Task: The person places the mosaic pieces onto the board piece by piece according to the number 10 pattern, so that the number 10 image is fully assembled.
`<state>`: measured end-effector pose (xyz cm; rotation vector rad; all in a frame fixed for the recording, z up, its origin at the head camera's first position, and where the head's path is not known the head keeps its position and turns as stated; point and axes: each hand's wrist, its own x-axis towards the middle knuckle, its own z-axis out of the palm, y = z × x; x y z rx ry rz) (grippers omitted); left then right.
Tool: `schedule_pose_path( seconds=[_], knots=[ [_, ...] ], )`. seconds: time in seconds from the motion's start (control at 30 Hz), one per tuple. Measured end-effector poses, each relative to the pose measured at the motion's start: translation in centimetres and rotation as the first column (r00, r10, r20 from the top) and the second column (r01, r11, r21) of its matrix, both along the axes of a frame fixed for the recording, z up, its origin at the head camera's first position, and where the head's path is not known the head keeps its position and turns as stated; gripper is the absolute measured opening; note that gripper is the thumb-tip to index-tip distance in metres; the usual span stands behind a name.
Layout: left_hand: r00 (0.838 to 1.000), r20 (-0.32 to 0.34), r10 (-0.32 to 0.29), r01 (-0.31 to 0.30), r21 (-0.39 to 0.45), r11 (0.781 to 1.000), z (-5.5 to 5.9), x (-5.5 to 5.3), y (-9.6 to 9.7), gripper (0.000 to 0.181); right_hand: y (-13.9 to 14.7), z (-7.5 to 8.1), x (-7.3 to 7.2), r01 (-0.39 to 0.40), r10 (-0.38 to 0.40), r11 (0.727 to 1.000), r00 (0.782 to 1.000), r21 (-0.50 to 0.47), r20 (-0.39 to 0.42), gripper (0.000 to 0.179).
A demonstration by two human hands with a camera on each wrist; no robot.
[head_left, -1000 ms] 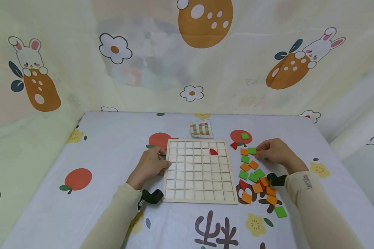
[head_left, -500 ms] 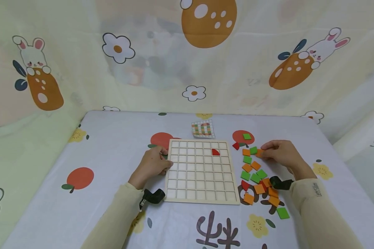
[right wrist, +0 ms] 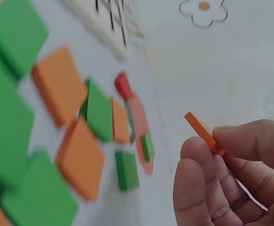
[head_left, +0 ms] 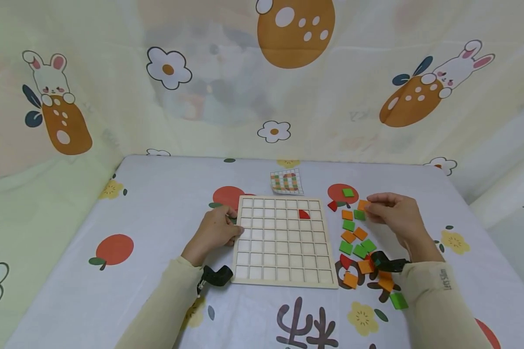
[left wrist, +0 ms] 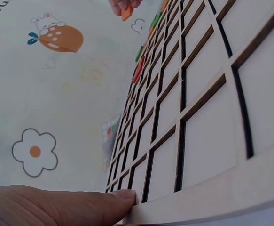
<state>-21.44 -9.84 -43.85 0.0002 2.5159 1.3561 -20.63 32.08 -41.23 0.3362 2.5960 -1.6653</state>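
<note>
Pinching an orange tile (head_left: 363, 205) in the right hand (head_left: 395, 215), raised clear of the table (head_left: 170, 203) and off to the right of the wooden grid board (head_left: 284, 284)'s far right corner, near a bunch of loose green and orange tiles (head_left: 346, 247). Gripping that board's left edge with the left hand (head_left: 214, 231), plus one red quarter-round piece (head_left: 303, 214) in a cell near its far right corner. Totally readable on the right sleeve (head_left: 451, 305), btw: "Let's Slim".

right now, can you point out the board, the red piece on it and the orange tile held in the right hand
board (head_left: 282, 247): head view, on its bare middle
red piece (head_left: 303, 214): head view, on its top face
held orange tile (right wrist: 200, 129): right wrist view, on its uncovered part
</note>
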Motion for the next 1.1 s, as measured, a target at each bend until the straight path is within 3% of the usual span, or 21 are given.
schedule_pose_path(
  seconds=[0.23,0.4,0.8,1.1],
  knots=[
    [1.000,-0.009,0.004,-0.004,-0.010,1.000,0.1,0.0,0.0,0.033,-2.5,0.5,-0.1,-0.094,0.087,0.991,0.994,-0.100,-0.068,0.042],
    [1.000,-0.016,0.006,-0.006,-0.008,1.000,0.2,0.0,0.0,0.032,-4.7,0.3,-0.8,-0.125,0.122,0.979,0.992,-0.162,-0.028,0.041],
    [1.000,-0.022,-0.004,0.004,-0.008,1.000,0.0,0.1,0.0,0.032,-9.6,-0.7,-2.8,-0.183,0.199,0.961,0.978,-0.206,0.063,0.033],
    [1.000,-0.024,0.000,0.000,-0.012,1.000,-0.1,0.1,0.0,0.031,-11.6,-1.2,-3.2,-0.160,0.179,0.970,0.979,-0.185,0.093,0.025]
  ],
)
